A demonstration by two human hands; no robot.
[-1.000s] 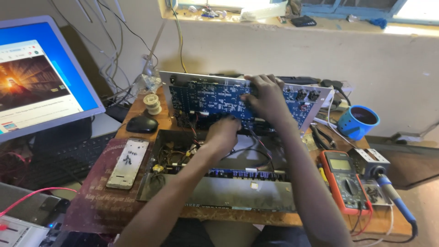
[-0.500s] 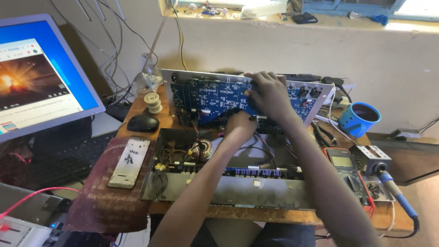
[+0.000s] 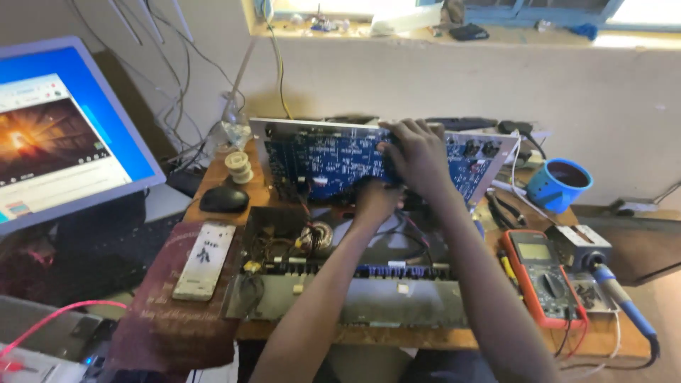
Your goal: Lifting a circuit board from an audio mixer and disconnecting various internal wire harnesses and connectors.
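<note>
Electronics repair workshop, multimeter, soldering iron (cluttered)
</note>
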